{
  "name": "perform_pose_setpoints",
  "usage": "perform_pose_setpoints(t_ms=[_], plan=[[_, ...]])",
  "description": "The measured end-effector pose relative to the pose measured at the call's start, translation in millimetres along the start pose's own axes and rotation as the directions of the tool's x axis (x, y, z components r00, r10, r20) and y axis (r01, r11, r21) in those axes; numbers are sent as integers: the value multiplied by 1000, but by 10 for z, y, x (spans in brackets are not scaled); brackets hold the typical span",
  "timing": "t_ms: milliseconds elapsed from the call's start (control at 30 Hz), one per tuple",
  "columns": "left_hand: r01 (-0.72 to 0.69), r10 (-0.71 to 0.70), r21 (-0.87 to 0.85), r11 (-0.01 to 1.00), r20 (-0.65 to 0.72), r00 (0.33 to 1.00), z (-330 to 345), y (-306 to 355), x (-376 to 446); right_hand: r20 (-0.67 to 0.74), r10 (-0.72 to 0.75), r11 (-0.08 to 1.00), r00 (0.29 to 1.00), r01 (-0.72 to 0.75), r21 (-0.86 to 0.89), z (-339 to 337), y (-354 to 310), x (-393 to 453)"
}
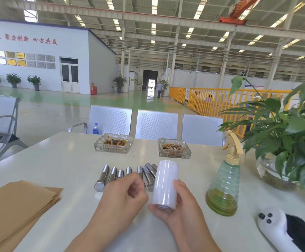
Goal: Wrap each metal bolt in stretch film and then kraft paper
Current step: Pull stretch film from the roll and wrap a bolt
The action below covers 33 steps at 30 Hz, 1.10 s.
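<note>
— Starting out, by the look of it? The bolts (pixel 128 176) lie bare in a row on the bench (pixel 66 160).

— Yes. The right hand (pixel 180 206) grasps the stretch film roll (pixel 166 184); left hand (pixel 122 197) fingers curl beside it, perhaps picking the edge. The kraft paper (pixel 15 210) sits untouched.

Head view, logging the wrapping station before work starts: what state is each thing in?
White stretch film roll: upright, off the table, gripped by right hand.
Left hand: fingers curled at the roll's edge.
Silver metal bolts: bare, lying in a row.
Brown kraft paper sheets: stacked flat.
Green spray bottle: upright, partly filled.
Glass ashtrays: holding butts.
</note>
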State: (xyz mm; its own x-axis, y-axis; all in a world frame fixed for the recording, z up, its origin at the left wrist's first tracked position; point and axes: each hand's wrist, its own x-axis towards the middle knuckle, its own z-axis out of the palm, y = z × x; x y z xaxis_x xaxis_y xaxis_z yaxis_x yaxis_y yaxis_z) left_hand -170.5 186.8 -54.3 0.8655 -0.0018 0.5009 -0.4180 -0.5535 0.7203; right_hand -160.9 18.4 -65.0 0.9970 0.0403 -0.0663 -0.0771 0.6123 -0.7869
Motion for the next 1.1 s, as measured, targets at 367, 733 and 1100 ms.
perform_pose_setpoints(t_ms=[367,733,1100], plan=[[139,-99,-224,965,181,978,53,92,-28,35,-118,971,992,122,-207,3,33,-8],[18,20,-207,978,179,984,2,18,-17,59,-139,897,988,151,-415,48,37,-44],[-84,56,-123,989,-212,976,-194,-53,39,125,-83,923,989,123,-364,-72,-6,-46]])
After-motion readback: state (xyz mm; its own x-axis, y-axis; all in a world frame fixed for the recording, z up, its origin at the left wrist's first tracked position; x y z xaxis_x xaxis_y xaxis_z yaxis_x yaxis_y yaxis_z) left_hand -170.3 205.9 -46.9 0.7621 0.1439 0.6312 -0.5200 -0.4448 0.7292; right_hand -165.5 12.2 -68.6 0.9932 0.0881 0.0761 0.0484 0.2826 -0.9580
